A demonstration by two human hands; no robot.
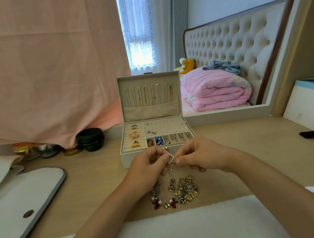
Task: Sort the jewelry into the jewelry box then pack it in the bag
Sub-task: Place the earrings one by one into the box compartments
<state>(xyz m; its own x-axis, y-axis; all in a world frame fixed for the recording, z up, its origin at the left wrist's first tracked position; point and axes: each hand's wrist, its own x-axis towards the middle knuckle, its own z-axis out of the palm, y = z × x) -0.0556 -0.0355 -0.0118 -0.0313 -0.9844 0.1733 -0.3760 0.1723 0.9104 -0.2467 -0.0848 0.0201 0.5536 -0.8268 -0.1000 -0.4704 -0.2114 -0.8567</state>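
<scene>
**Status:** sorting phase, partway through.

**Hands:** L hand (148, 163) and R hand (199, 157) both pinch one small sparkly drop piece (170, 160) at the fingertips. It is held between them, clear of the desk, with its lower end hanging free. Type (earring vs. pendant) can't be told.

**Done so far:** the jewelry box (125, 159) sits just beyond the hands, lid open and upright.
- Chains (145, 95) hang in the lid.
- Several rings sit in the ring rolls (134, 138), beyond the L hand.
- A few studs are on the earring panel (166, 127).
- Approx. three small compartments (161, 139) are filled; the rest are vacant.

**Left to do:**
- A loose pile (176, 193) lies on the desk directly below the hands, nearer the body. It holds many mixed pcs, so a large share of sorting likely remains.
- The white grey-trimmed bag (26, 196), presumably the target, lies flat well to the left of the L hand.
- The box is not yet closed or packed.
</scene>
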